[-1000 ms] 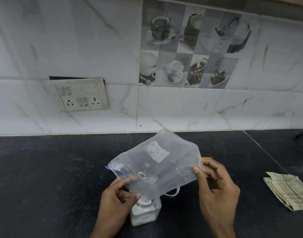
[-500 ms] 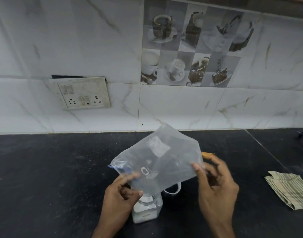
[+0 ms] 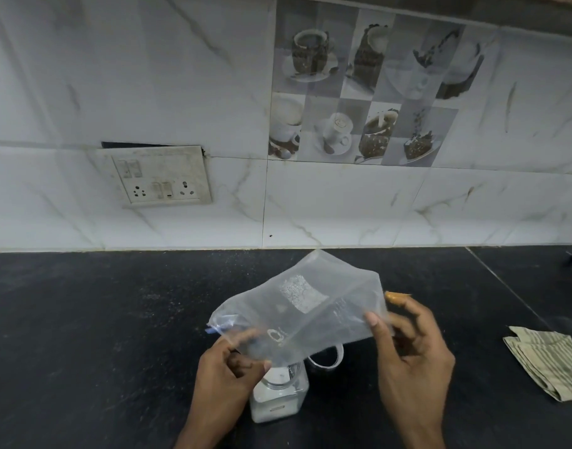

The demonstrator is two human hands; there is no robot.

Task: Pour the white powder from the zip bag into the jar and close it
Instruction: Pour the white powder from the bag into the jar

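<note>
Pouring looks nearly done: left hand [image 3: 227, 372] & right hand [image 3: 407, 351] each pinch the tipped zip bag [image 3: 302, 314] w/ its mouth over the jar [image 3: 279, 395] on the counter [image 3: 83, 335]; next, prob. shake out, fit lid [image 3: 326, 358].

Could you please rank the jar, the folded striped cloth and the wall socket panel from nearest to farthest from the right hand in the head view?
From the right hand:
1. Jar, just left of it, under the bag.
2. Folded striped cloth, on the counter to its right.
3. Wall socket panel, up on the tiles, far left.
</note>
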